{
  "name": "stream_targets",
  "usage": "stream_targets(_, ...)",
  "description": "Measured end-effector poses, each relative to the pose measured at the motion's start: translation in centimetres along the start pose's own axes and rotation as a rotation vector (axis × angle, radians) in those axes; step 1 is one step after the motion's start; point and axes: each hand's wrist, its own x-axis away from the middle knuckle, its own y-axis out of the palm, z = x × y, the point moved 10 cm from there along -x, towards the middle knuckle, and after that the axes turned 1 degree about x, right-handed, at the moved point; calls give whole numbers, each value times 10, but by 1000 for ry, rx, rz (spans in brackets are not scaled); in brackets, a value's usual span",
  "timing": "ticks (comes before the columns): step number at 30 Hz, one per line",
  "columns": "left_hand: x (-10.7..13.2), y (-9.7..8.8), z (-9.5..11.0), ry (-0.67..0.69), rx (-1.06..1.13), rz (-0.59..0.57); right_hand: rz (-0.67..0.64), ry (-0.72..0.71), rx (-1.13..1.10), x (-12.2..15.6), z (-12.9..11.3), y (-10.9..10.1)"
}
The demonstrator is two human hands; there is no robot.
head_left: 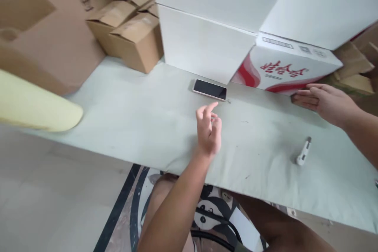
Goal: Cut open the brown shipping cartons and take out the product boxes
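Note:
My left hand (208, 130) hovers over the near middle of the cloth-covered table, fingers loosely bent and apart, holding nothing. Just beyond its fingertips a smartphone (210, 89) with a dark screen lies flat. My right hand (332, 102) is stretched out on the right, fingers extended along the lower right corner of a white carton (283, 67) with red lettering and a red wave. Some of its fingertips appear to touch the carton or the cloth there; the exact contact is hard to see. Nearer me lies a small white tool (304, 152) with a dark tip.
Large white boxes (206, 43) stand stacked behind the phone. Small brown cartons (138, 39) and a big cardboard box (56, 39) fill the back left. A pale yellow roll (38, 104) juts in from the left. Torn cardboard (356, 63) lies at the far right.

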Motion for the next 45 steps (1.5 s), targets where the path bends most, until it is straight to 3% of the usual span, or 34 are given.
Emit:
stream_targets(4, -16, -55, 7, -122, 105, 141, -195, -187, 216, 50, -66, 117)
stream_targets(9, -32, -110, 18, -166, 178, 204, -376, -542, 438, 110, -144, 295)
stream_targets(13, -40, -140, 20, -176, 238, 286, -411, -1109, 612, 176, -219, 434)
stream_targets(15, -41, -151, 19, -182, 267, 329, -363, -1223, 645, 198, -247, 479)
stream_targets(18, -42, -159, 20, -182, 289, 325, -312, -1186, 773, 211, -270, 520)
stream_targets(21, -41, -168, 22, -179, 286, 340, -308, -1109, 885, 212, -272, 529)
stream_targets(25, -38, -177, 28, -155, 275, 382, -312, -1041, 895, 205, -267, 513)
stream_targets(33, -34, -171, 35, -117, 247, 348, -322, -1069, 971, 199, -259, 490)
stream_targets(36, -34, -175, 38, -93, 213, 369, -347, -1180, 905, 207, -237, 464)
stream_targets(39, -34, -175, 40, -69, 181, 396, -381, -1314, 829, 217, -203, 420)
stream_targets(42, -34, -165, 39, -75, 197, 400, -418, -1303, 840, 214, -171, 382)
stream_targets(45, -34, -147, 36, -91, 210, 374, -428, -1262, 852, 208, -163, 369)
